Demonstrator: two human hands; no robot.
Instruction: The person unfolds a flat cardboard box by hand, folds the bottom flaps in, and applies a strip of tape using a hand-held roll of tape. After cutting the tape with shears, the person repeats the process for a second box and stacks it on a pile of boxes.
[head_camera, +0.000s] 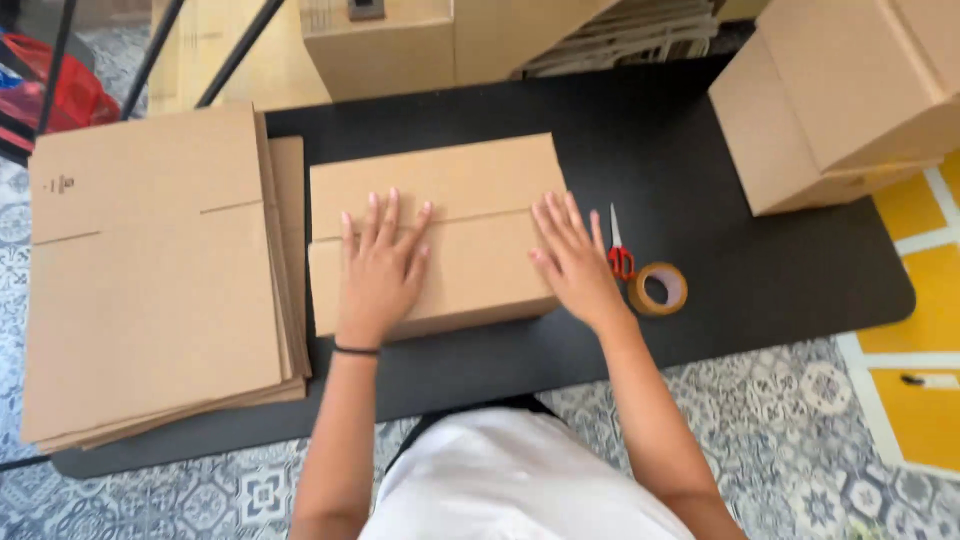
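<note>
At the centre of the frame a cardboard box (440, 232) sits on the black bench (700, 180), its two top flaps folded down and meeting in a seam that no tape appears to cover yet. The left hand (378, 268) and right hand (572, 258) lie flat on it, fingers released and spread, pressing rather than gripping. The box's long axis and seam run left to right across the frame. Scissors (620, 255) and a tape roll (658, 289) lie just right, untouched; flat cartons (150, 270) are stacked at left.
</note>
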